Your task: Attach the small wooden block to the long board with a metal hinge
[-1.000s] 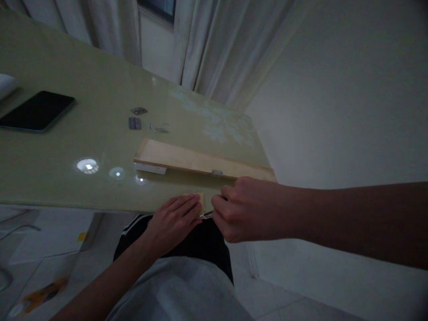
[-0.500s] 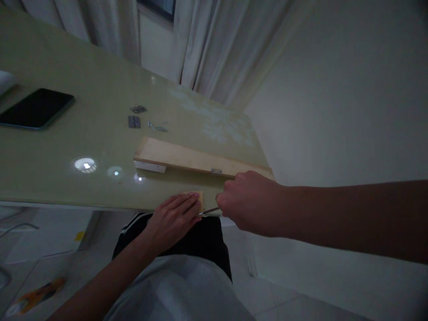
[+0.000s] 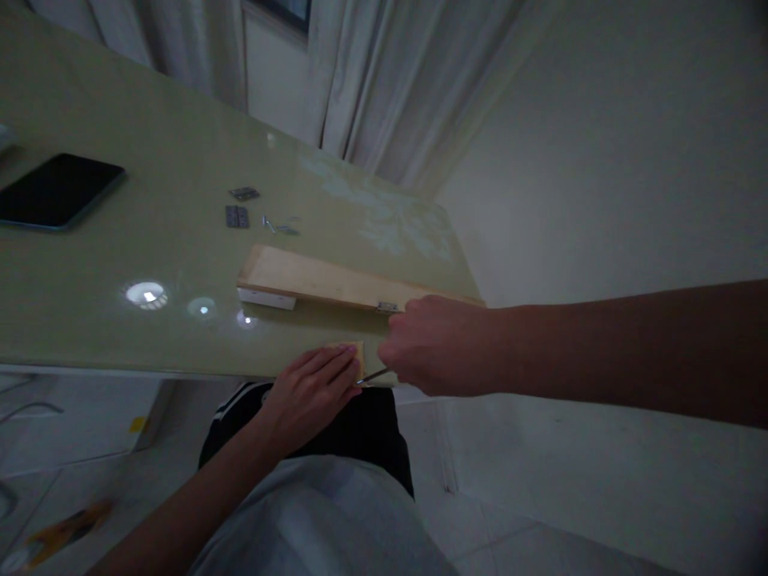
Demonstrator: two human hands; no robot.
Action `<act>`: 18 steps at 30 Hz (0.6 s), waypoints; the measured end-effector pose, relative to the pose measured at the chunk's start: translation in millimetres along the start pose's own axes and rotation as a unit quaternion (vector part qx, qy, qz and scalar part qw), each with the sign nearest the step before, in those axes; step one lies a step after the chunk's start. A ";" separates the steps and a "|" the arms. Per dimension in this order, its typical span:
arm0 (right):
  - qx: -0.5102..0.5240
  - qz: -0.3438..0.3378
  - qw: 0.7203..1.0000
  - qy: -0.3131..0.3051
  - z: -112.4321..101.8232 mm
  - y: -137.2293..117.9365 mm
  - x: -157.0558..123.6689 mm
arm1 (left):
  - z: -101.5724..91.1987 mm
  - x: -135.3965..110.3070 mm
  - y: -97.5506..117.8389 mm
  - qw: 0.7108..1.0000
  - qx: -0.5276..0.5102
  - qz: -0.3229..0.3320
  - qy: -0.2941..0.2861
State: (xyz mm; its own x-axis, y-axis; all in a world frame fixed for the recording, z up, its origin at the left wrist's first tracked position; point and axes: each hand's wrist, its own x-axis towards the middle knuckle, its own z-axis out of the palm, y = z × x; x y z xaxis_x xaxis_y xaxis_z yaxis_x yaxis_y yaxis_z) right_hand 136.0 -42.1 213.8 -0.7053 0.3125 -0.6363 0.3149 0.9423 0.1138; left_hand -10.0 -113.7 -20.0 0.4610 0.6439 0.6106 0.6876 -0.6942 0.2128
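Observation:
My left hand (image 3: 312,392) lies flat, fingers together, on a small pale wooden block (image 3: 354,352) at the near edge of the green glass table (image 3: 120,264). My right hand (image 3: 435,344) is closed round a thin metal tool (image 3: 375,375) whose tip touches the block's right end. Just beyond the hands a long wooden board (image 3: 324,280) lies on the table, with a small metal hinge (image 3: 387,306) on its near edge.
Loose hinges (image 3: 238,216) and small screws (image 3: 277,227) lie further back on the table. A dark tablet (image 3: 54,190) rests at the left. Curtains (image 3: 384,88) hang behind the table. Tiled floor shows below.
My right hand has shifted up and slightly away along the table edge, and the tool's shaft now shows more. My left hand has stayed on the block.

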 end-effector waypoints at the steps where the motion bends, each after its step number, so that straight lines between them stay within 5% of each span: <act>1: 0.018 0.044 0.999 -0.004 0.2 0.4 1.3 | 0.8 -0.5 -0.1 1.000 0.001 0.000 -0.001; 5: 0.048 0.117 0.992 -0.028 0.4 -2.8 1.0 | 3.0 -1.5 -0.5 1.000 0.000 0.001 -0.007; 10: -0.076 -0.054 0.996 -0.011 4.0 -7.0 -8.9 | 2.1 -0.3 -0.3 1.000 -0.006 0.002 0.000; 18: -0.245 -0.208 0.945 0.065 8.0 -0.3 -9.5 | 3.5 -1.9 0.1 1.000 0.020 0.018 -0.010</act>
State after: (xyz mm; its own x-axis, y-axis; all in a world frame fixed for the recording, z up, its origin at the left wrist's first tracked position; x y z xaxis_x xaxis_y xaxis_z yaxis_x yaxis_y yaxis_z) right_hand 147.7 -46.3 213.7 -0.7852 -0.1141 -0.6086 -0.3156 0.9194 0.2348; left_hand -8.8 -113.9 -23.9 0.4965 0.6248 0.6026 0.6923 -0.7038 0.1594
